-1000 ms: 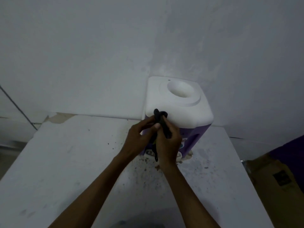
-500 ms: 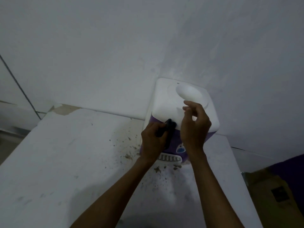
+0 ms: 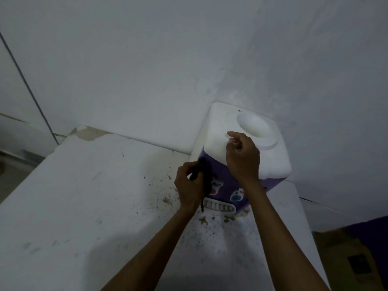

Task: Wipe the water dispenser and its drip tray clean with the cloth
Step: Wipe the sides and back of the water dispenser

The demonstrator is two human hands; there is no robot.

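A small water dispenser point(image 3: 270, 156) with a white top and purple front stands in the corner on a white counter point(image 3: 84, 206). Its white slotted drip tray point(image 3: 219, 206) sticks out at the base. My left hand point(image 3: 189, 190) grips a dark cloth point(image 3: 205, 177) against the dispenser's front left edge; a strip of cloth hangs down to the tray. My right hand point(image 3: 243, 156) hovers over the white top with its fingers loosely curled, holding nothing. Two taps with red and blue marks show between my hands.
Brown crumbs and stains point(image 3: 168, 198) are scattered on the counter in front of and left of the dispenser. White walls close in behind and to the right. A cardboard box point(image 3: 352, 259) and a purple surface sit low at the right.
The right hand let go of the cloth and rose over the dispenser's top. The left hand kept the cloth and now holds it at the front left edge. My view shifted left.
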